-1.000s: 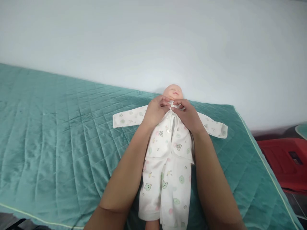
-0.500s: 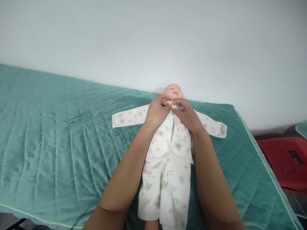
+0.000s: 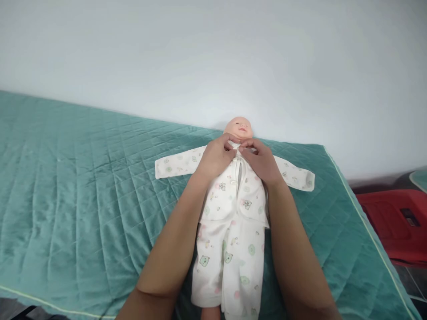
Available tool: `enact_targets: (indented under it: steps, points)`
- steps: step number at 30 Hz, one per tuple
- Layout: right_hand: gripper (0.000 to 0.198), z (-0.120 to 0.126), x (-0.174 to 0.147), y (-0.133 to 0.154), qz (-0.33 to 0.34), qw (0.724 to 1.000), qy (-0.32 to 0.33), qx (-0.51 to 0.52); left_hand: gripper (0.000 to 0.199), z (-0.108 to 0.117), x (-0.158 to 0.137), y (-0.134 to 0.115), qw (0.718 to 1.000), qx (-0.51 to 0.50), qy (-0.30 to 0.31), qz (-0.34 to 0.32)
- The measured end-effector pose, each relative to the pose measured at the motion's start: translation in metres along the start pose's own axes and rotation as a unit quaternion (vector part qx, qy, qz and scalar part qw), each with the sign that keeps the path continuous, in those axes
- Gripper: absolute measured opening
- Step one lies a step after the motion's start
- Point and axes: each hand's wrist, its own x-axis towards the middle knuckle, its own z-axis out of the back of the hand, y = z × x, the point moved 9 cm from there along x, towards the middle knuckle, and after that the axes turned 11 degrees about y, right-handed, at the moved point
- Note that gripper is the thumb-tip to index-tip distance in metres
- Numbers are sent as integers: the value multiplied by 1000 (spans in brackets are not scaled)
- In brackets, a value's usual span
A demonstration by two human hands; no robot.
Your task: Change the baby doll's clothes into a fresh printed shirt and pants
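A baby doll (image 3: pixel 239 126) lies on its back, its head toward the wall. It wears a white printed jacket (image 3: pixel 222 200) and matching trousers (image 3: pixel 245 266). Both jacket sleeves stretch out sideways. At the collar, my left hand (image 3: pixel 218 155) pinches one front edge of the jacket. Facing it, my right hand (image 3: pixel 260 160) pinches the other edge, the fingertips of both hands nearly meeting. Below them the jacket front hangs slightly apart, with small buttons along the edge. The doll's foot (image 3: pixel 211 313) shows under one trouser leg.
Under the doll spreads a green quilted cover (image 3: pixel 83 200) with a pale piped edge. A plain wall (image 3: pixel 213 58) rises right behind the head. To the right, below the cover's edge, is a red plastic object (image 3: pixel 395 220).
My fingers have shifted slightly at the collar, and a little more of the neckline shows between them. The doll and its clothes lie almost as before.
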Motion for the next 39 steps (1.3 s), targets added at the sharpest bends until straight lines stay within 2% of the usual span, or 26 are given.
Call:
enact_targets:
  steps: [6, 14, 18, 22, 26, 30, 35, 39]
  points:
    - [19, 3, 0, 0, 29, 999, -36, -14, 27, -1, 0, -10, 997, 72, 1, -42]
    - [21, 4, 0, 8, 62, 996, -52, -36, 26, -5, 0, -11, 985, 173, -9, -26]
    - [22, 6, -4, 13, 71, 993, -68, -62, 29, -4, 0, -10, 985, 171, -9, -30]
    - [27, 4, -8, 22, 98, 983, -71, -139, 34, -1, 1, -8, 989, 142, -15, -38]
    - [29, 1, -10, 28, 96, 973, -54, -204, 35, 0, 2, -7, 990, 130, -18, -43]
    - [30, -7, -12, 33, 76, 968, -11, -237, 32, 0, 2, -6, 991, 125, -17, -43]
    - [31, -17, -8, 32, 79, 979, 56, -179, 23, -1, 2, -9, 992, 113, -25, -44]
    - [23, -11, -3, 11, 16, 996, 43, -81, 17, 1, 2, -4, 993, 110, -36, -19]
